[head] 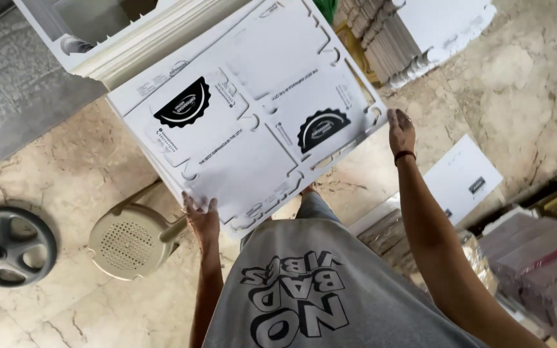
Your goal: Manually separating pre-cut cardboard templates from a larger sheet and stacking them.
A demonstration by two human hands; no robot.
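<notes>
Both hands are out front, left hand and right hand each gripping the flat die-cut cardboard sheet by an edge; fingertips mostly hidden underneath.

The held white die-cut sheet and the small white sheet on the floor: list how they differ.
The held sheet is large, gripped at its edges by the left hand and right hand; the floor sheet is smaller and lies untouched. The held sheet shows two black emblems, the floor sheet one small mark. Both are white.

White die-cut carton blank, black scalloped emblems, centre
</notes>
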